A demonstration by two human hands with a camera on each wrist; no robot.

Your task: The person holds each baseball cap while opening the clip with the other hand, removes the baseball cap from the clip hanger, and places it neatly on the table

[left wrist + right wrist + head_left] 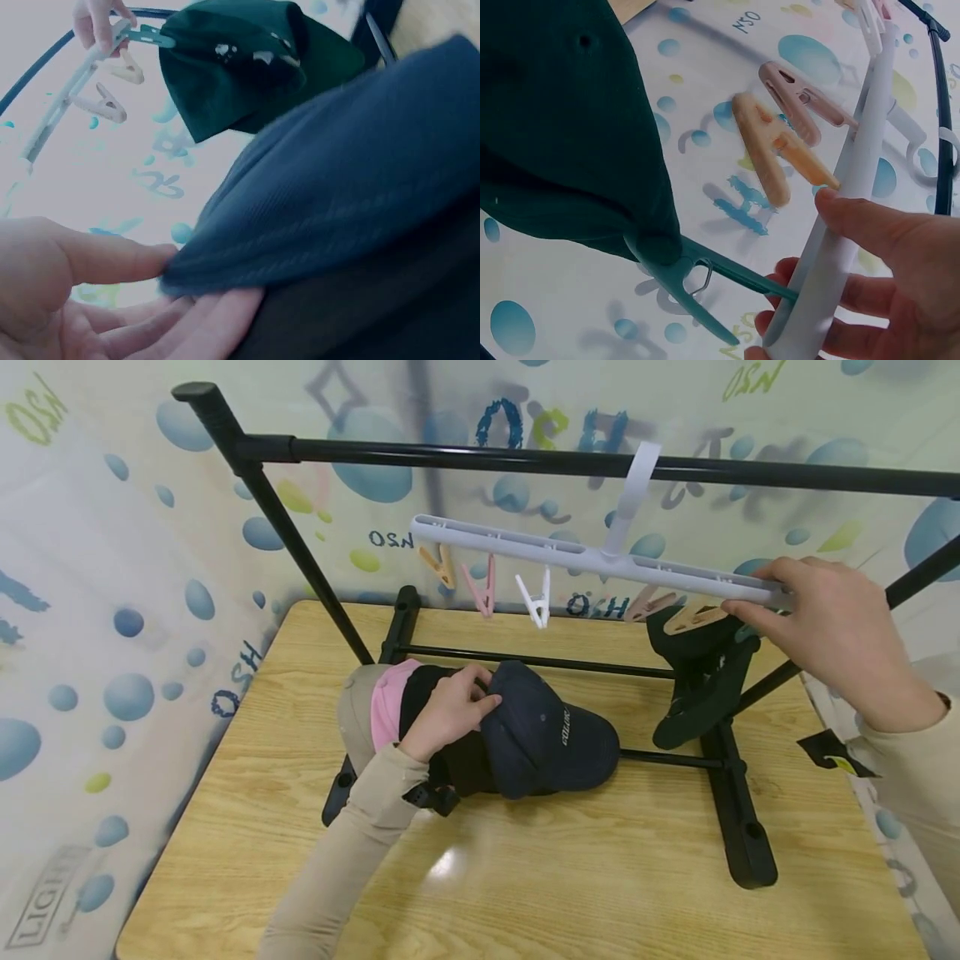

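Observation:
My left hand (452, 710) pinches the edge of a navy cap (525, 727) between thumb and fingers; the cap lies on top of a row of other caps. In the left wrist view the thumb presses the navy brim edge from above. My right hand (832, 627) grips the right end of a white clip hanger (517, 545), which hooks over the black rail. From that end a green clothespin (682, 274) bites a dark green cap (562, 135), which hangs below. Orange (769, 150) and pinkish (802, 101) clothespins hang beside it with nothing in them.
A black rack stands on the wooden table (525, 877), its top rail (465, 456) above the hanger and its lower bars (540, 662) near the caps. Pink (390, 697) and beige (354, 710) caps lie at the left of the row. A printed curtain (135, 610) surrounds the table.

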